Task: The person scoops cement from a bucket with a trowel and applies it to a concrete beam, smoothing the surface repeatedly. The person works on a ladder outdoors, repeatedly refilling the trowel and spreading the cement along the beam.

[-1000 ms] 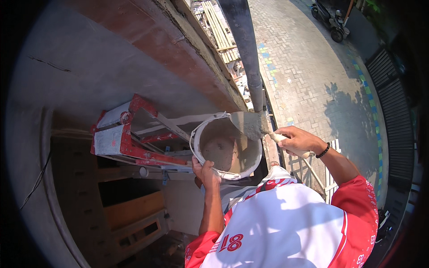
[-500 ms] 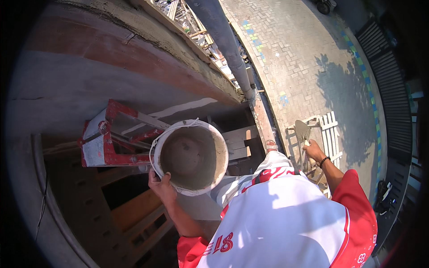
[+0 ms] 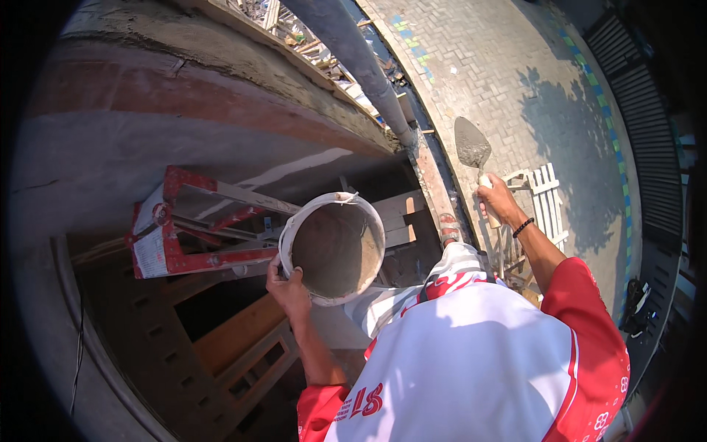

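Observation:
My left hand [image 3: 289, 291] grips the rim of a white bucket [image 3: 377, 247], thumb over the edge and fingers outside. Grey mortar coats the bucket's inner wall; how much lies at the bottom is hard to tell in the shade. On my right side, my right hand [image 3: 499, 200] is closed round the light handle of a trowel [image 3: 471, 144]. The trowel's pointed blade looks grey with mortar and is held out over the paving, apart from the bucket.
A red and white stepladder [image 3: 173, 228] stands left of the bucket. Behind it runs a partly plastered wall [image 3: 147, 136]. A grey pipe [image 3: 372, 74] rises beside a narrow ledge [image 3: 433, 177]. White wooden slats [image 3: 546, 202] are below my right arm, near the paved lane [image 3: 486, 66].
The bucket and my left hand have shifted right and tilted somewhat. My right hand has moved the trowel up and left, its blade turning more toward the view.

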The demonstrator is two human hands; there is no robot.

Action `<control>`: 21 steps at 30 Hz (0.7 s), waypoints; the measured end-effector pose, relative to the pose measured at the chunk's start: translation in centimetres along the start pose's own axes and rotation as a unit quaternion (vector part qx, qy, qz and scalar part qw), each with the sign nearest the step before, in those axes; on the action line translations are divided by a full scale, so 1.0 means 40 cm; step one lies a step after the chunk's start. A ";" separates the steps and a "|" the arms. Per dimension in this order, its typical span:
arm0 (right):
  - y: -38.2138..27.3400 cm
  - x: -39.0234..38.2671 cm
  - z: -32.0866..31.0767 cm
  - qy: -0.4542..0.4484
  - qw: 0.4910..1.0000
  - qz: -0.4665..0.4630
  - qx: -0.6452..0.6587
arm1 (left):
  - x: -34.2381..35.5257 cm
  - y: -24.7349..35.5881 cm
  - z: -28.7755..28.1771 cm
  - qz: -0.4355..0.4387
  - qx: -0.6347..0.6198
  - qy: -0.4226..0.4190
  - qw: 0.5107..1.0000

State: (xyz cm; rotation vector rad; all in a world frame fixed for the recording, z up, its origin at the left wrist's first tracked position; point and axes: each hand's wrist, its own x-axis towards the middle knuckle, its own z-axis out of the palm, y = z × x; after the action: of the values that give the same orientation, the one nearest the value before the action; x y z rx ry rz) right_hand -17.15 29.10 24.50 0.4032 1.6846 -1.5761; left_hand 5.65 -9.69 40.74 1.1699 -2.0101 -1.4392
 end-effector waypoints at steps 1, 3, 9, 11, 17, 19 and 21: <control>-0.012 0.009 0.012 -0.006 1.000 -0.022 -0.015 | -0.006 -0.020 0.033 -0.025 -0.038 -0.007 0.999; -0.026 0.025 0.028 -0.020 0.999 -0.021 -0.035 | -0.013 -0.103 0.096 -0.065 -0.127 -0.024 0.989; 0.080 0.027 0.042 -0.003 1.000 -0.011 0.008 | -0.090 -0.248 0.316 -0.194 -0.267 -0.068 0.941; 0.173 0.033 0.017 0.035 0.994 -0.099 0.010 | -0.116 -0.322 0.371 -0.219 -0.257 -0.091 0.937; 0.219 -0.034 -0.100 0.044 0.966 -0.030 0.254 | -0.185 -0.338 0.485 -0.265 -0.275 -0.130 0.915; 0.115 -0.100 -0.071 0.025 0.970 -0.034 0.240 | -0.188 -0.382 0.511 -0.285 -0.285 -0.151 0.903; 0.113 -0.100 -0.099 0.017 0.981 -0.022 0.190 | -0.181 -0.373 0.520 -0.273 -0.287 -0.175 0.901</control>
State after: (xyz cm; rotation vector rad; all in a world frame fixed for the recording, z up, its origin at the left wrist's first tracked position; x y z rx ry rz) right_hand -12.69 34.77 23.90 0.5909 1.4219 -1.9397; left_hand 0.61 6.35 20.12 1.3096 -1.2961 -2.4574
